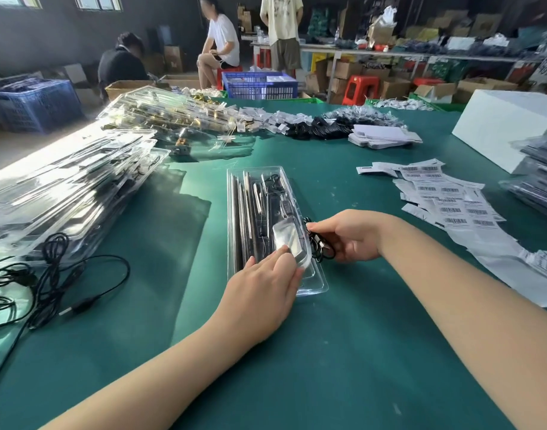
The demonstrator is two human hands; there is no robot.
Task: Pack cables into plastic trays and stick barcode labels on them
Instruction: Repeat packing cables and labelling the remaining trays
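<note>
A long clear plastic tray (pixel 259 193) lies on the green table in front of me, with dark rods and a black cable inside. My left hand (pixel 262 293) rests on the tray's near end, fingers pinching up a clear flap (pixel 289 240) of the tray. My right hand (pixel 346 235) is just right of the tray and grips a coiled black cable (pixel 320 248) against the tray's edge. Strips of barcode labels (pixel 452 197) lie to the right.
A stack of clear trays (pixel 58 193) lies at the left, with loose black cables (pixel 49 280) in front of it. More trays, bagged parts and coiled cables (pixel 328 125) line the far edge. A white box (pixel 507 125) and packed trays (pixel 535 178) stand at the right. Three people are beyond the table.
</note>
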